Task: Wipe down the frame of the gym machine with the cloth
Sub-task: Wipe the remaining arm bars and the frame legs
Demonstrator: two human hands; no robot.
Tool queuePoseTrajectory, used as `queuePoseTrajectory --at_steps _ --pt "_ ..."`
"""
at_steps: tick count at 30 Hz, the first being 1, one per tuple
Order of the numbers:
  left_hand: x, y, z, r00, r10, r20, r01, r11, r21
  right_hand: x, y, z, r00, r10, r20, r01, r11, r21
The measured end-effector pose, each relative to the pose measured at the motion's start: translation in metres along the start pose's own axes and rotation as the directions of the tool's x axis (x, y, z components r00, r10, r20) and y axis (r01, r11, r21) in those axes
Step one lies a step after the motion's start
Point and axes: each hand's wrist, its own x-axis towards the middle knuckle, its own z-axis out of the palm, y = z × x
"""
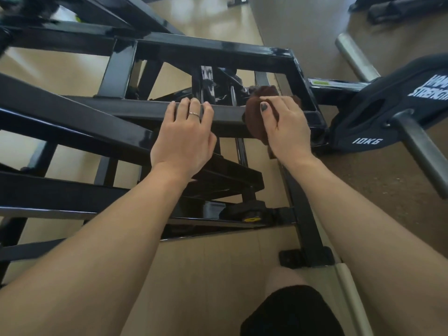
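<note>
Right hand [286, 127] has the brown cloth [257, 122] bunched under it, fingers curled over and pressing it on the black crossbar [228, 116] of the machine frame [211, 50], near the bar's right end by the corner. Left hand [186, 137] grips the same bar just beside it, fingers hooked over the top edge. The bar runs left-right, so I'd guess the wipe slides along that axis, with the bracing left hand in the way. A 10KG plate [378, 117] sits off right.
</note>
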Motion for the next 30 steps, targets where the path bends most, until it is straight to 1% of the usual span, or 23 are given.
queuePoseTrajectory --at_steps 2,4,5,7,9,11,14,16,18,19,20,21,22,23,24,25,27,28,30 --pt "0.0 0.0 0.001 1.0 0.001 0.002 -0.001 1.0 -0.008 -0.007 0.006 -0.016 0.992 0.122 -0.041 -0.117 0.987 0.111" --pt "0.0 -0.001 0.002 1.0 0.006 -0.015 -0.006 1.0 -0.017 -0.018 0.012 -0.034 0.951 0.291 -0.103 -0.25 0.921 0.299" --pt "-0.001 -0.001 0.003 1.0 0.008 -0.024 -0.008 1.0 -0.023 -0.027 0.015 -0.041 0.916 0.379 -0.135 -0.297 0.863 0.408" --pt "0.0 -0.001 0.005 0.999 0.008 -0.05 -0.01 0.999 -0.03 -0.049 0.019 -0.048 0.814 0.559 -0.158 -0.364 0.702 0.612" --pt "0.001 -0.002 0.006 0.998 0.004 -0.063 -0.007 0.999 -0.039 -0.074 0.022 -0.04 0.708 0.701 -0.081 -0.432 0.522 0.736" --pt "-0.001 -0.001 0.007 0.998 0.005 -0.065 -0.008 0.999 -0.047 -0.104 0.023 -0.026 0.606 0.794 0.046 -0.542 0.37 0.754" --pt "-0.001 -0.002 0.007 0.994 0.008 -0.11 -0.011 1.0 -0.026 -0.139 0.029 -0.006 0.477 0.844 0.245 -0.681 0.18 0.71" --pt "-0.007 0.001 0.006 0.983 0.052 -0.176 -0.059 0.998 -0.036 -0.157 0.032 0.002 0.419 0.853 0.312 -0.735 0.118 0.667" --pt "-0.021 0.019 0.013 0.946 0.173 -0.273 -0.214 0.968 -0.13 -0.168 0.034 0.007 0.408 0.852 0.328 -0.759 0.116 0.641" --pt "-0.03 0.035 0.018 0.92 0.245 -0.307 -0.314 0.928 -0.2 -0.171 0.035 0.008 0.418 0.848 0.327 -0.767 0.136 0.627" --pt "-0.04 0.053 0.024 0.896 0.318 -0.311 -0.404 0.873 -0.272 -0.172 0.038 0.009 0.431 0.842 0.323 -0.771 0.157 0.618" --pt "-0.048 0.072 0.032 0.878 0.386 -0.283 -0.466 0.823 -0.326 -0.171 0.04 0.011 0.447 0.836 0.318 -0.771 0.179 0.612" --pt "-0.054 0.09 0.04 0.871 0.436 -0.226 -0.491 0.786 -0.375 -0.17 0.042 0.011 0.466 0.832 0.299 -0.769 0.215 0.602" --pt "-0.056 0.106 0.048 0.878 0.453 -0.153 -0.472 0.771 -0.428 -0.168 0.045 0.012 0.486 0.83 0.274 -0.773 0.262 0.578" --pt "-0.056 0.117 0.055 0.891 0.446 -0.083 -0.432 0.777 -0.458 -0.167 0.049 0.014 0.509 0.827 0.238 -0.776 0.321 0.543" --pt "-0.055 0.126 0.06 0.899 0.435 -0.051 -0.408 0.789 -0.459 -0.164 0.056 0.015 0.532 0.823 0.199 -0.776 0.38 0.503" --pt "-0.052 0.136 0.068 0.899 0.431 -0.077 -0.419 0.795 -0.44 -0.162 0.068 0.015 0.575 0.808 0.13 -0.769 0.48 0.423" --pt "-0.051 0.139 0.073 0.898 0.427 -0.107 -0.428 0.788 -0.443 -0.162 0.073 0.013 0.609 0.786 0.101 -0.757 0.539 0.37" --pt "-0.052 0.14 0.078 0.903 0.4 -0.156 -0.423 0.772 -0.474 -0.162 0.078 0.008 0.711 0.697 0.087 -0.697 0.684 0.216"
